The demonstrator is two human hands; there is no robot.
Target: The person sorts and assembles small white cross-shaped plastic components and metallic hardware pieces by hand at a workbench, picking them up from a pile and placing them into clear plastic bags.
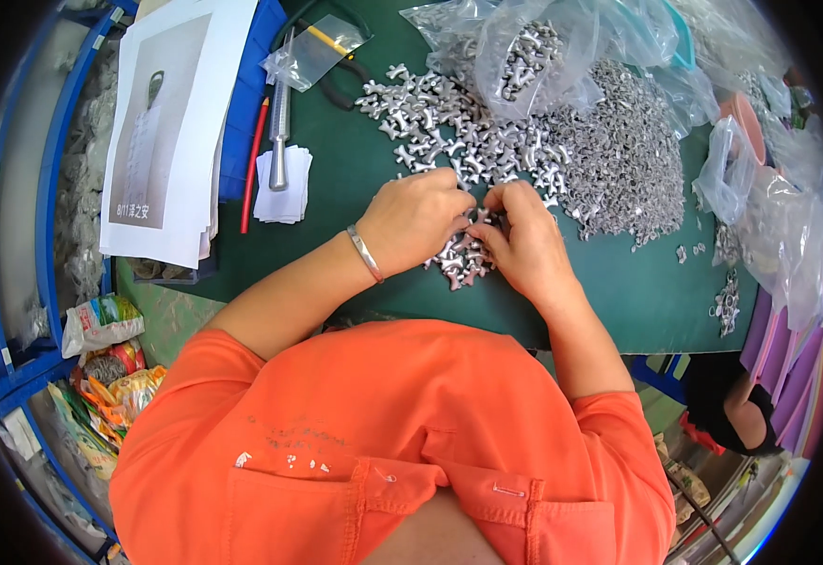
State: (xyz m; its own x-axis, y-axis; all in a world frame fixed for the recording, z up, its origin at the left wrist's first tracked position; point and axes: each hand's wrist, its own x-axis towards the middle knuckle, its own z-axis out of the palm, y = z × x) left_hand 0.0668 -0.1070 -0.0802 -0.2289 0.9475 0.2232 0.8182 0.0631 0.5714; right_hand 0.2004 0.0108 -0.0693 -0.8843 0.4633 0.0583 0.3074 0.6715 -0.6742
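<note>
Close together over the green tabletop, my left hand and my right hand both have bent fingers in a pinch. Their fingertips nearly meet, and whatever small thing lies between them is mostly hidden. Right under them is a little heap of silver bone-shaped metal pieces. A larger spread of the same bone-shaped pieces lies just beyond my fingers. To its right rises a dense mound of tiny silver metal fittings, too small to tell their exact kind.
Clear plastic bags lie over the far piles. On the left are a metal rod-like tool on white paper slips, a red pencil and printed sheets by a blue bin. A person sits at right.
</note>
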